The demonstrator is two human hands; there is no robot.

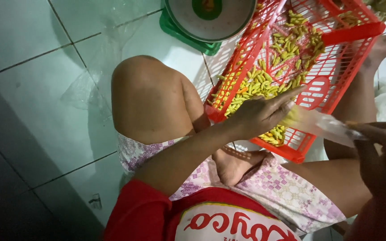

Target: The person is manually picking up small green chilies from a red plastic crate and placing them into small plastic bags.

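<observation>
Crosswise, clear bag between hands

Pale tiled floor, red basket, green scale, clear plastic

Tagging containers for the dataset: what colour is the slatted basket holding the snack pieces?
Red basket, seen clearest in the head view.

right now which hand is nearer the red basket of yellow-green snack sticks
Left. The left hand sits over the near corner of the red basket, fingers at the snack sticks. The right hand is off to the side, holding a clear plastic bag.
</observation>
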